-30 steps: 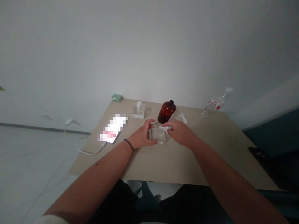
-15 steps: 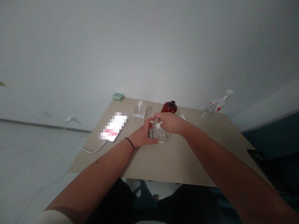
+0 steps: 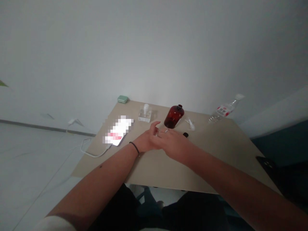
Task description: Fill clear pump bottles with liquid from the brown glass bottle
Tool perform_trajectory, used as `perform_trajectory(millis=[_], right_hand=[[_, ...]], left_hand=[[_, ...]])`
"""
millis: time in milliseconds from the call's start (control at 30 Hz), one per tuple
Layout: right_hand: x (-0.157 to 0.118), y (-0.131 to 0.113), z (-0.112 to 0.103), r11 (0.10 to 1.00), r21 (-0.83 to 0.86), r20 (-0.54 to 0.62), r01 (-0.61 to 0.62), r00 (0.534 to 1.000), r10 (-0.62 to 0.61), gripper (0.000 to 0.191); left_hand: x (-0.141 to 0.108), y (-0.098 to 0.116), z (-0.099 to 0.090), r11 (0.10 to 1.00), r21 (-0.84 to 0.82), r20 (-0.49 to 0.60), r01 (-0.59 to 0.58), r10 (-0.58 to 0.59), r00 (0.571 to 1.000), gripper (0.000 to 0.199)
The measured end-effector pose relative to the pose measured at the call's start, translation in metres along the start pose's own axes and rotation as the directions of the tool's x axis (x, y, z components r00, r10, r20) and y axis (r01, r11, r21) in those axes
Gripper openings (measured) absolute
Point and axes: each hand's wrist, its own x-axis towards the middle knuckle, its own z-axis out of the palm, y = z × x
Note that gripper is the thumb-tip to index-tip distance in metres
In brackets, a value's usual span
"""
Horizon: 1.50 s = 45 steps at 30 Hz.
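In the head view my left hand (image 3: 145,141) is curled at the left side of a small clear bottle, which is mostly hidden. Its white top (image 3: 166,131) peeks out above my fingers. My right hand (image 3: 174,142) lies across the front of this bottle, its fingers overlapping those of my left hand, so their exact grip is covered. Just behind the hands stands an uncapped dark red-brown bottle (image 3: 174,116). A black cap (image 3: 185,135) lies beside my right hand, and a white pump-like piece (image 3: 191,124) rests farther back.
A second clear square bottle with a white top (image 3: 145,114) stands at the back. To the left, a lit phone (image 3: 117,132) has a white cable (image 3: 96,156). A green case (image 3: 122,99) sits at the far left corner, and a plastic water bottle (image 3: 222,110) stands at back right.
My right hand has come down from the clear bottle's white top to its front, now covering it. The red-brown bottle, black cap and white piece are more exposed. My left hand stays nearly still.
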Motion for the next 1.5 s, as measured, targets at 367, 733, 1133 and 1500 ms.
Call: perform_trajectory(millis=[367,733,1133,1500], right_hand=[[-0.045,0.025,0.035,0.956,0.213,-0.083,-0.203,0.971,0.225,0.028],[-0.108,0.097,0.077,0.448,0.328,0.059,-0.832,0.491,0.869,0.023],[-0.082,0.145,0.1,0.666,0.108,0.077,-0.739,0.674,0.735,0.049],[-0.106,0.112,0.061,0.461,0.456,-0.044,-0.761,0.498,0.866,0.037]], left_hand=[[-0.003,0.003,0.0,0.992,0.046,-0.085,0.119,-0.115,0.99,0.115],[-0.006,0.007,-0.001,0.992,0.025,-0.04,0.124,-0.123,0.992,0.109],[-0.007,0.005,0.0,0.993,0.049,-0.047,0.106,-0.103,0.994,0.104],[-0.004,0.005,0.0,0.993,0.084,-0.039,0.085,-0.082,0.996,0.104]])
